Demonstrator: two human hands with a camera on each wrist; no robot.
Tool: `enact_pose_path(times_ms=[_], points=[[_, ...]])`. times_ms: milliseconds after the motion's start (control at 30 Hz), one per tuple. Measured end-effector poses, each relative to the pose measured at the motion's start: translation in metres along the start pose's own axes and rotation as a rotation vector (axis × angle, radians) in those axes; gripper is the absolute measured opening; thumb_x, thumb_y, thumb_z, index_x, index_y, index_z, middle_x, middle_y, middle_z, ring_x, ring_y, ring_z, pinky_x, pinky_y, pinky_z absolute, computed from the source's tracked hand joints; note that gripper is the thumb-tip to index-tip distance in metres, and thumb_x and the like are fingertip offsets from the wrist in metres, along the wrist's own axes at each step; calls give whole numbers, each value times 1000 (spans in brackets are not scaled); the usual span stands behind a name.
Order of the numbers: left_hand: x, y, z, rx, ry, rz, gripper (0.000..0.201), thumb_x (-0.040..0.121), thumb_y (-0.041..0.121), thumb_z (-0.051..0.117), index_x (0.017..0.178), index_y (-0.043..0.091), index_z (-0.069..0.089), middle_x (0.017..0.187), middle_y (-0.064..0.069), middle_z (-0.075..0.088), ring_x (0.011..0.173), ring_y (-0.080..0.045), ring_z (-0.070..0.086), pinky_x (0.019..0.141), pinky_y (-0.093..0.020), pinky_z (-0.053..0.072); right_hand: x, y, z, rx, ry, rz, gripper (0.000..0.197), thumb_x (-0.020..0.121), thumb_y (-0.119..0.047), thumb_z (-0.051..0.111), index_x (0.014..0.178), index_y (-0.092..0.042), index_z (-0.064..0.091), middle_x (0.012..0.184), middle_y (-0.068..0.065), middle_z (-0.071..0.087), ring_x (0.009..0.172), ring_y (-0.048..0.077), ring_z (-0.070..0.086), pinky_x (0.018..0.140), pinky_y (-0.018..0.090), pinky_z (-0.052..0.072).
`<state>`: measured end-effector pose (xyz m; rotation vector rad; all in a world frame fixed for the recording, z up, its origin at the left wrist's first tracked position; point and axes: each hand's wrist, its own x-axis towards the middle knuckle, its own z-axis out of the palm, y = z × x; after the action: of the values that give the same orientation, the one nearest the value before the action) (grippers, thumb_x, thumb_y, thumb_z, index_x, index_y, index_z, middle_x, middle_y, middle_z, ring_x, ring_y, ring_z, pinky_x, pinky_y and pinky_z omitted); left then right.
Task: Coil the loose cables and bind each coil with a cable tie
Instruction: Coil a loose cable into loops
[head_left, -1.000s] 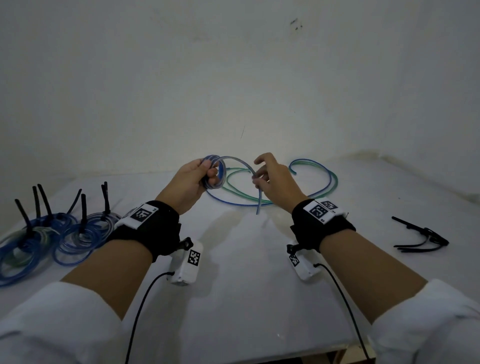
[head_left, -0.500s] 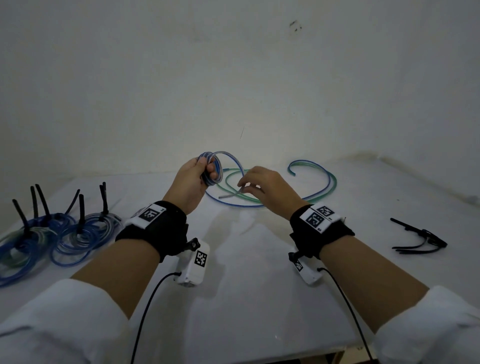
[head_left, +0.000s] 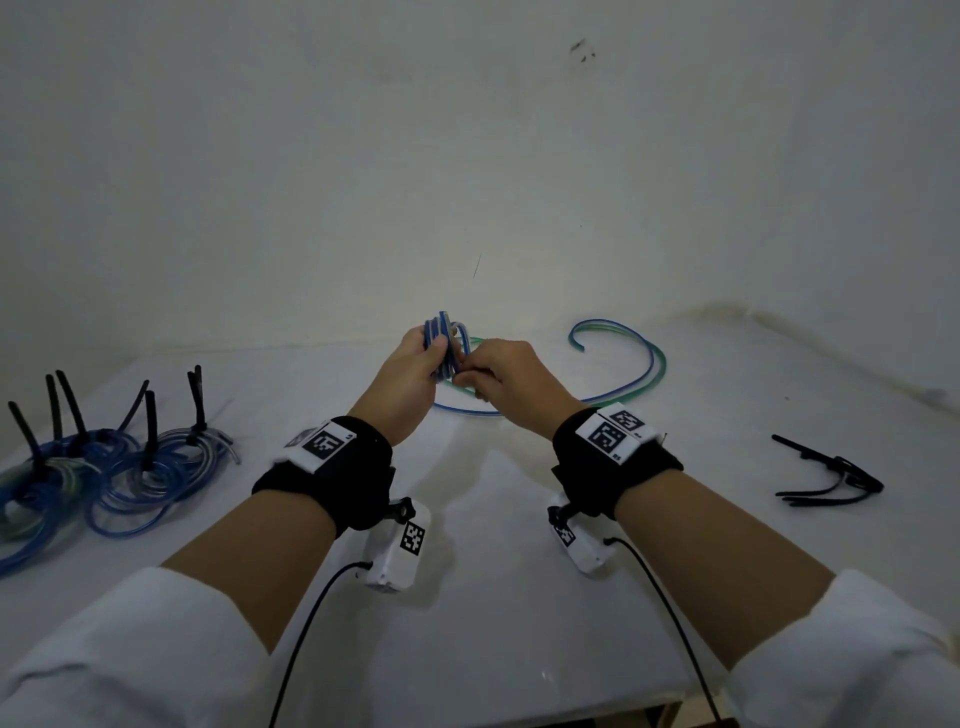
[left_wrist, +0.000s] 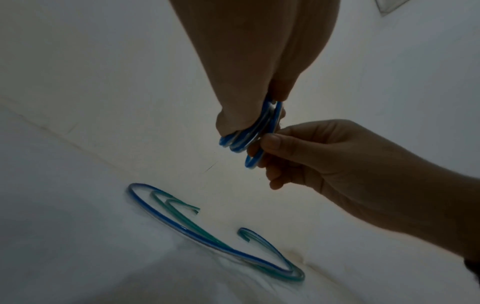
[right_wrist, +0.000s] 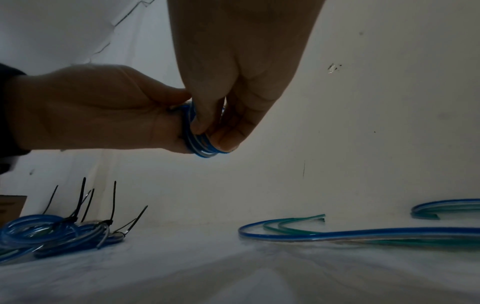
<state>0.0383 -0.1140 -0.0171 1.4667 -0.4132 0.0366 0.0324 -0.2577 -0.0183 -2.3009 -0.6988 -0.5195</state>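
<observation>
A small blue cable coil (head_left: 444, 345) (left_wrist: 249, 133) (right_wrist: 201, 144) is held above the white table. My left hand (head_left: 415, 371) grips the coil's left side with fingers and thumb curled round it. My right hand (head_left: 498, 376) pinches the coil's lower right edge, thumb against the turns (left_wrist: 267, 142) (right_wrist: 205, 125). Loose blue and green cables (head_left: 639, 369) (left_wrist: 207, 240) (right_wrist: 350, 234) lie on the table behind the hands. Black cable ties (head_left: 831, 478) lie at the right.
Several bound blue coils (head_left: 98, 467) (right_wrist: 52, 232) with black tie tails sticking up sit at the table's left. The table (head_left: 493, 649) meets the white wall at the back, and its front edge lies near the bottom right.
The free cable end, which trailed to the right before, has been wound in. My right hand moved left to meet the coil, and both hands now hold it together.
</observation>
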Motion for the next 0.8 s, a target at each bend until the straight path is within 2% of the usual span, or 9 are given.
enact_pose_path(times_ms=[67, 167, 267, 367, 467, 533, 633, 700, 800], points=[[-1, -1, 0, 118, -11, 31, 19, 102, 17, 31, 110, 8, 46, 88, 3, 55, 81, -10, 52, 84, -24, 42, -2, -1, 0, 48, -39, 49, 16, 86, -7, 62, 81, 6, 70, 72, 15, 63, 56, 12, 57, 62, 23, 46], [0, 0, 2, 301, 13, 90, 16, 101, 14, 30, 99, 6, 43, 81, 1, 48, 75, -12, 45, 75, -22, 39, -5, 2, -2, 134, 11, 102, 21, 86, -19, 66, 80, 1, 67, 74, 14, 68, 60, 15, 66, 64, 32, 53], [4, 1, 2, 392, -38, 112, 14, 101, 9, 30, 95, 7, 43, 79, 1, 45, 69, -12, 43, 69, -22, 38, -8, 8, -12, 178, 198, 33, 18, 88, -23, 63, 96, -9, 57, 94, 8, 59, 69, 13, 60, 59, 19, 46], [3, 4, 6, 452, -175, 118, 23, 100, 6, 29, 83, 15, 41, 75, 0, 43, 64, -12, 39, 63, -18, 37, -8, 13, -23, 45, 115, -116, 36, 93, -16, 55, 128, -14, 50, 127, 4, 49, 96, -3, 46, 79, 8, 38], [-1, 11, 15, 493, -291, 145, 28, 100, 4, 28, 78, 15, 40, 71, -1, 43, 62, -12, 38, 58, -14, 37, -8, 20, -29, -18, -30, -54, 38, 95, -18, 51, 133, -16, 48, 126, -4, 53, 114, 8, 37, 93, 25, 39], [-1, 13, 20, 491, -308, 146, 28, 100, 3, 28, 79, 15, 42, 70, -2, 44, 62, -11, 39, 56, -13, 37, -10, 24, -32, 5, -37, -20, 32, 94, -18, 53, 126, -13, 53, 115, -6, 56, 109, 16, 41, 86, 20, 37], [1, 9, 27, 498, -259, 128, 16, 100, 4, 31, 90, 6, 43, 73, -1, 46, 64, -11, 42, 57, -12, 39, -14, 26, -40, 61, -4, 14, 23, 92, -15, 57, 113, -6, 57, 103, -5, 57, 87, 9, 47, 72, 9, 35], [4, 4, 32, 516, -268, 122, 9, 100, 5, 32, 98, 3, 40, 74, 0, 47, 65, -11, 42, 60, -13, 39, -16, 27, -45, 133, -9, 101, 22, 90, -15, 60, 110, -6, 57, 100, -2, 59, 78, 13, 49, 66, 8, 38], [9, -3, 40, 527, -292, 123, 13, 99, 6, 34, 90, 13, 40, 72, 0, 48, 65, -11, 42, 65, -22, 38, -23, 30, -54, 271, -36, 224, 16, 88, -13, 63, 101, -11, 54, 91, -1, 60, 62, 10, 50, 59, 13, 41]])
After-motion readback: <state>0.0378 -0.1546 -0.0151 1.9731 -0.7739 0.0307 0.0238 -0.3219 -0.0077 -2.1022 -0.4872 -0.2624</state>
